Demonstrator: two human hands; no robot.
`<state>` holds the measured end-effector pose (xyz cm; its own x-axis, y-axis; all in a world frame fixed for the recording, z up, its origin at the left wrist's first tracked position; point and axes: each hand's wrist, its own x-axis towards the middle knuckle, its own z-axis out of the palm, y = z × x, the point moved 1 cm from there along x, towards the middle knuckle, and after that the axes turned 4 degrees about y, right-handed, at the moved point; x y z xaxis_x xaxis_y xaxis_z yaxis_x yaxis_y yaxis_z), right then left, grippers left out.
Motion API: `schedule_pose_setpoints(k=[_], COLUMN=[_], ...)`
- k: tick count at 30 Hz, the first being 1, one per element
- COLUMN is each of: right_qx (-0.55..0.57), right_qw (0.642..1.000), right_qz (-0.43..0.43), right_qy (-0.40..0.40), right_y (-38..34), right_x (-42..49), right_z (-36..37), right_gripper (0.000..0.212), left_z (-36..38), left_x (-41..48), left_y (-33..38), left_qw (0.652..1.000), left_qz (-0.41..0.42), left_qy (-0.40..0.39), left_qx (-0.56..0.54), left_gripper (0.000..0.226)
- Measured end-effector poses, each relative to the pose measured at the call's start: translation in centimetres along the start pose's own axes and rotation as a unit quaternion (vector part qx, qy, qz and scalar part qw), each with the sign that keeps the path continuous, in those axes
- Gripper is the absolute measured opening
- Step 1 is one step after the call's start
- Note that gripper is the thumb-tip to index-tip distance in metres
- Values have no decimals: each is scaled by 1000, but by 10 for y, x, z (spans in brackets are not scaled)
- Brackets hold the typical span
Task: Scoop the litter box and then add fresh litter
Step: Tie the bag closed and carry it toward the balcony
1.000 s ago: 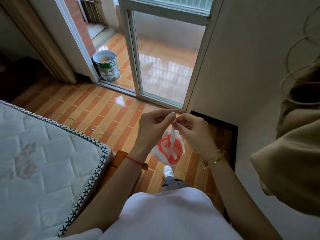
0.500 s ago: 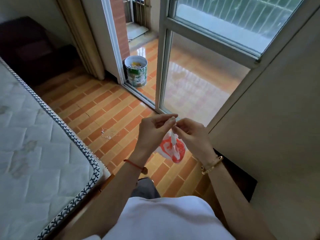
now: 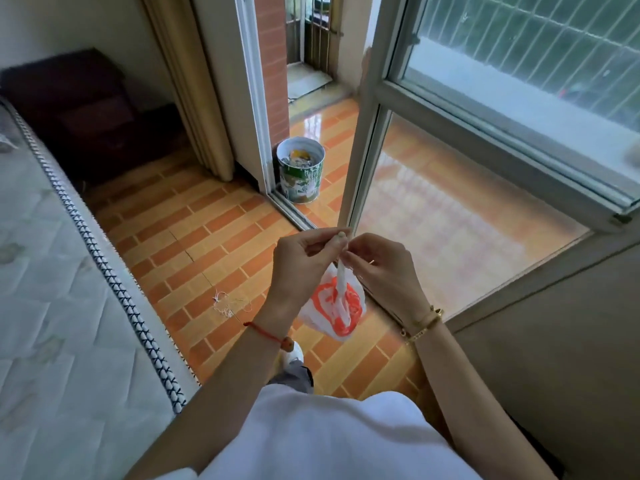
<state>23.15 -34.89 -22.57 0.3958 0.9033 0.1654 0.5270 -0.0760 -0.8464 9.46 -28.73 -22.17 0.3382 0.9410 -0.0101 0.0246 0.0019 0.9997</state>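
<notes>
A person is looking down at their own two hands, held out in front of a white shirt [image 3: 329,438]. The left hand [image 3: 304,265] and the right hand [image 3: 381,271] are meeting fingertip to fingertip above an orange tiled floor [image 3: 207,237], and both are pinching the top of a small white plastic bag [image 3: 349,306] with orange print. The bag's neck [image 3: 341,277] is twisted into a thin white cord running up into the fingers. The filled bag is hanging below and between the two hands, in the air, clear of the floor — its contents cannot be made out. The left thumb and fingers are curling round the top end of the cord, and the right fingers are curling in beside them, gripping the same end. A red string bracelet [image 3: 266,332] is sitting on the left wrist and gold bracelets [image 3: 424,323] on the right. To the left a quilted mattress [image 3: 52,306] with a dark patterned edge is lying alongside, and a small tangle of pale thread [image 3: 228,303] is lying on the tiles between it and the left forearm. Ahead, a sliding glass door [image 3: 450,220] in a white frame is standing partly open onto a tiled balcony, and an open round tin [image 3: 300,178] with a green label is standing in the gap, just beside the door track. A beige curtain [image 3: 187,81] is hanging left of the opening, with a dark wooden cabinet [image 3: 79,98] in the corner beyond the mattress — and the toe of a white shoe [image 3: 294,355] is showing below the left wrist
</notes>
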Motion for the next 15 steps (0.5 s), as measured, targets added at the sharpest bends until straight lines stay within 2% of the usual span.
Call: schedule_pose_setpoints(k=[5,15], right_qx=[24,15], right_qw=[999,998], right_qz=[-37,-52], right_qy=[-12,-20], right_y=[-10,-2], right_x=[93,246], right_z=[29,85], right_gripper=[8,10], left_z=[-26,-54], left_x=[89,237], left_y=[13,13], left_qw=[1000,999], left_qz=[1,-7], left_qy=[20,52], left_qx=[-5,-2], left_gripper=[17,18])
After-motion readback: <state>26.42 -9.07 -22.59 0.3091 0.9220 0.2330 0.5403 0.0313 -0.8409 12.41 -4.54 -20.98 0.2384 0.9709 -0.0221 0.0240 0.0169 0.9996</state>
